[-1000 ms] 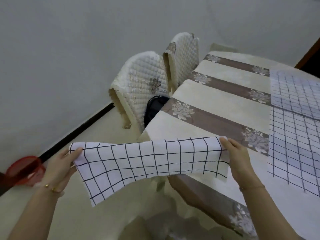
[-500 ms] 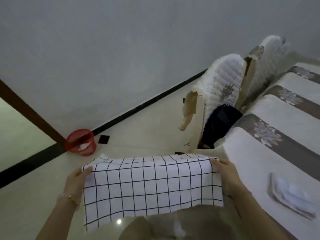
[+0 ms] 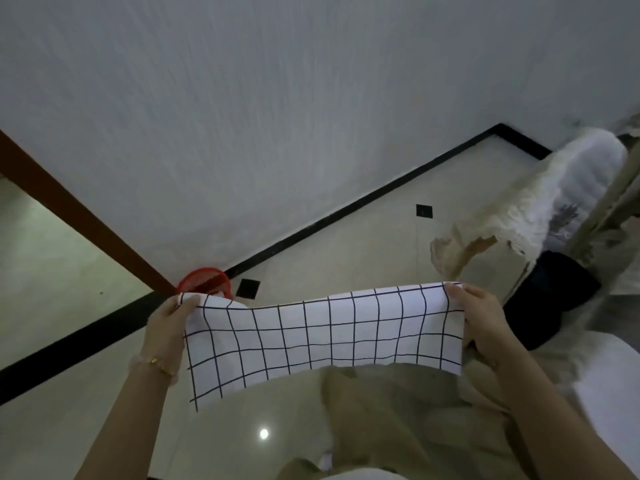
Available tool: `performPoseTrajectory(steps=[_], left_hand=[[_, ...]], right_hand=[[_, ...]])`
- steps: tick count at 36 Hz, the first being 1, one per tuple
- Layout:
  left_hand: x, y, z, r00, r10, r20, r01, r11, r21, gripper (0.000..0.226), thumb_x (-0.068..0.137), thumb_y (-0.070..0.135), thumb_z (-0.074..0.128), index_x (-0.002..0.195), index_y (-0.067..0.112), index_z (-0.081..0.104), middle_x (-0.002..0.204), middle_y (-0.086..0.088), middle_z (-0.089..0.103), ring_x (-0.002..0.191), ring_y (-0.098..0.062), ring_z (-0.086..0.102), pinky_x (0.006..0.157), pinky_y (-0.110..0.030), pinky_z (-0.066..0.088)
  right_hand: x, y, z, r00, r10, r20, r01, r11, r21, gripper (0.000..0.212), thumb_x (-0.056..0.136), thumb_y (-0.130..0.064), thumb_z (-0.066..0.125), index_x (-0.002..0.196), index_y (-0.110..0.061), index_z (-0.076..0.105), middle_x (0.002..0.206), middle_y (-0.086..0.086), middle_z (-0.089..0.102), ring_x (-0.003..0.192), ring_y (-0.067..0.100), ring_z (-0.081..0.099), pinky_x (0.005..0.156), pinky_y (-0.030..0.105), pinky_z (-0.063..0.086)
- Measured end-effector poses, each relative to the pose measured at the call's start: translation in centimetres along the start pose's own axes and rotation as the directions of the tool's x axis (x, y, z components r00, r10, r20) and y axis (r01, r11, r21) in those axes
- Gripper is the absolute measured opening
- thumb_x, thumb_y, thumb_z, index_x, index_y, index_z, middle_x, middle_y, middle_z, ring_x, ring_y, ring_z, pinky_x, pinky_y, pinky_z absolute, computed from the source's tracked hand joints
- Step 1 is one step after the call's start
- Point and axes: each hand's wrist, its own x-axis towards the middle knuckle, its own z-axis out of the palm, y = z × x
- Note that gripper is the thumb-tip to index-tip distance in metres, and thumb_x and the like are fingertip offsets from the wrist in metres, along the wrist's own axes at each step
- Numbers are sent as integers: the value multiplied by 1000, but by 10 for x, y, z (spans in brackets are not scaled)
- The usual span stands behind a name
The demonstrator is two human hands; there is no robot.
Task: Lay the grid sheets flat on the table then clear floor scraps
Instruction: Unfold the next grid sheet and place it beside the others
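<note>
Head view, aimed down at floor and wall. Shows one grid sheet, white with dark lines, stretched in the air between both hands, above the floor and in front of khaki trousers; not lying on any tabletop.

Left hand: grip closed on the sheet's upper left corner, thumb on top, other fingers hidden behind the fabric. Right hand: grip closed on the upper right edge, fingers curled over it, thumb out of sight. Leaves the lower left corner hanging free.

Partly covers one red mesh basket against the wall behind the left corner; contents impossible to make out. Catches one quilted chair at the right, smeared by motion blur and cut off by the frame, with one dark bag just below it, shape unclear. Pale blurred surface at lower right, too smeared to identify.

Counts two dark squares on the floor: one just beside the basket, another well apart, nearer the chair. One bracelet on the left wrist.
</note>
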Motion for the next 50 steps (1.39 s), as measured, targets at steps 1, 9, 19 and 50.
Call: performPoseTrajectory(steps=[1, 9, 19, 50], left_hand=[[13, 5, 6, 1000, 7, -2, -7, 1000, 1, 15, 92, 20, 53, 80, 23, 61, 86, -2, 62, 82, -17, 56, 67, -30, 44], [125, 40, 63, 995, -91, -35, 91, 996, -13, 10, 91, 17, 56, 96, 12, 63, 95, -9, 62, 88, -27, 57, 73, -36, 48], [261, 140, 155, 997, -33, 74, 36, 999, -34, 14, 90, 12, 56, 77, 14, 60, 82, -10, 60, 75, -22, 56, 67, -33, 46], [481, 393, 683, 580, 127, 805, -288, 956, 57, 16, 92, 11, 54, 78, 15, 59, 78, -7, 60, 71, -21, 55, 64, -31, 45]], right_hand=[[14, -3, 5, 1000, -2, -2, 2, 1000, 1, 16, 91, -16, 58, 87, -5, 69, 76, 13, 66, 58, 20, 63, 51, 22, 50], [134, -44, 51, 997, 72, 1, -72, 997, 28, 13, 92, -13, 56, 88, -5, 66, 73, 9, 59, 66, 18, 54, 46, 12, 43], [238, -142, 58, 998, 0, -67, 5, 997, 83, 17, 92, -13, 54, 78, -9, 63, 75, 8, 61, 71, 20, 55, 57, 24, 43], [441, -228, -76, 544, 317, -777, 137, 880, 455, 19, 87, -21, 63, 96, -8, 72, 103, 21, 69, 103, 40, 62, 88, 50, 51]])
